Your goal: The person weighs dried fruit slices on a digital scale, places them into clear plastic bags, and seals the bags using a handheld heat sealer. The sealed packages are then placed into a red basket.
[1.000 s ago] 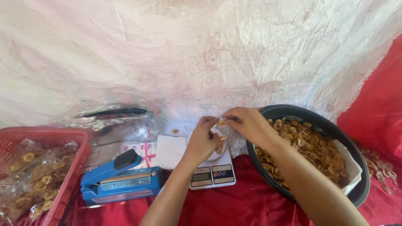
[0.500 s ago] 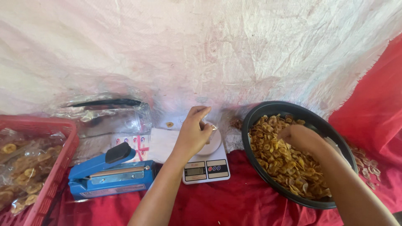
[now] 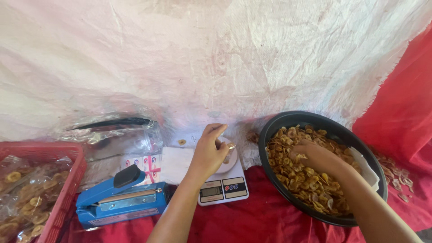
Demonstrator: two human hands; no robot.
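Over one kitchen scale [image 3: 222, 186], we work with two hands.
Our left hand [image 3: 210, 153] pinches one clear bag [image 3: 229, 150] above it; our right hand [image 3: 317, 157] cups loosely in one black basin [image 3: 279, 123] of chips [image 3: 297, 180].

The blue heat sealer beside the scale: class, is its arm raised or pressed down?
Raised. On the blue heat sealer, the arm with its black knob slants up from the base, leaving a gap at the left end. No hand touches it.

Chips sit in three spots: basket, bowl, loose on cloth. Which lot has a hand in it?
The black bowl's chips: right hand rests in them; other lots untouched.
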